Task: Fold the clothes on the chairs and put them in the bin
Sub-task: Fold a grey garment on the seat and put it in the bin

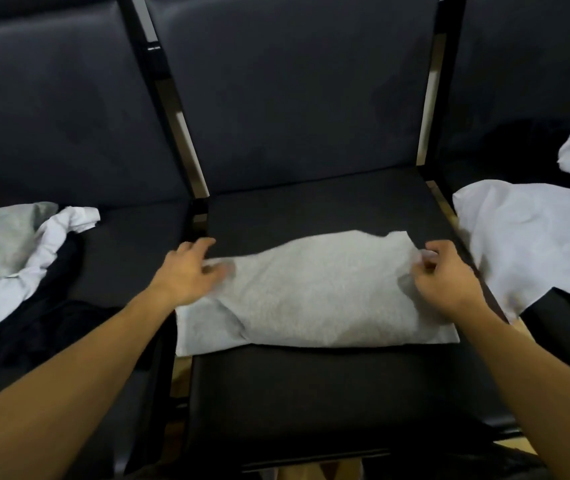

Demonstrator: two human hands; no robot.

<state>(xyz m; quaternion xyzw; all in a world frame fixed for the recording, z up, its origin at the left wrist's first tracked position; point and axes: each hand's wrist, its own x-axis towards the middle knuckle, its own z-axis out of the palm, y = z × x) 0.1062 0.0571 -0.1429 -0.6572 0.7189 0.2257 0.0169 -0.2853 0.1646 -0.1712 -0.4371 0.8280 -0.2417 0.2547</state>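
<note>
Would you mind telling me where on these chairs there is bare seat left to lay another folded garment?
The middle seat is bare in front of the grey garment, and behind it up to the backrest. The left seat has a bare strip right of its clothes pile. The right seat is crowded with white cloth and dark cloth.

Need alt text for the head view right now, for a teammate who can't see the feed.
Both hands work a light grey garment spread across the middle chair's seat: the right hand pinches its right edge, the left hand rests at its left edge. Unfolded white, grey and black clothes lie on the left chair, white and black clothes on the right.
</note>
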